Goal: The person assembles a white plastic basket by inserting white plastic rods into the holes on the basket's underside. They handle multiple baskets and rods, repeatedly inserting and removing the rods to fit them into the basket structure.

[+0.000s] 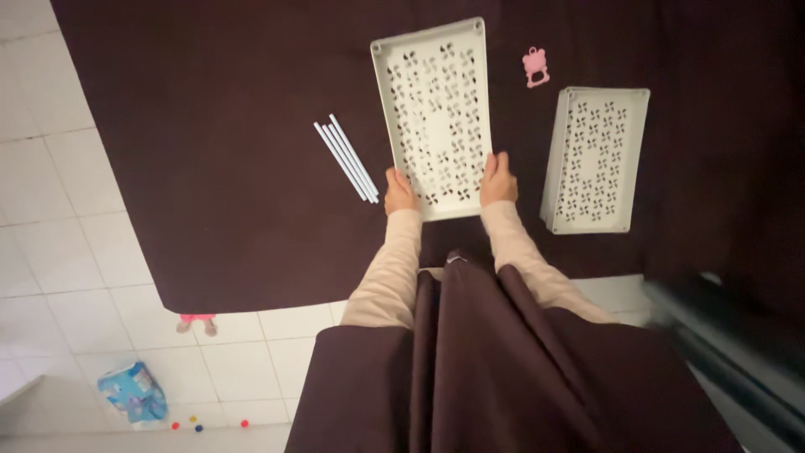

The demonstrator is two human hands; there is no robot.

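Note:
A white perforated rectangular tray (436, 109) lies on a dark brown cloth (235, 168) in front of me. My left hand (399, 191) grips its near left corner and my right hand (499, 178) grips its near right corner. Both arms wear beige sleeves. A second white perforated tray (597, 159), which looks like a stack, rests on the cloth to the right, apart from my hands. Several thin white rods (346, 158) lie side by side just left of my left hand.
A small pink toy-shaped piece (536, 66) lies between the two trays at the far side. White floor tiles (50, 210) show at left. On them are a blue packet (132, 393), small coloured balls (197, 426) and a pink object (197, 321).

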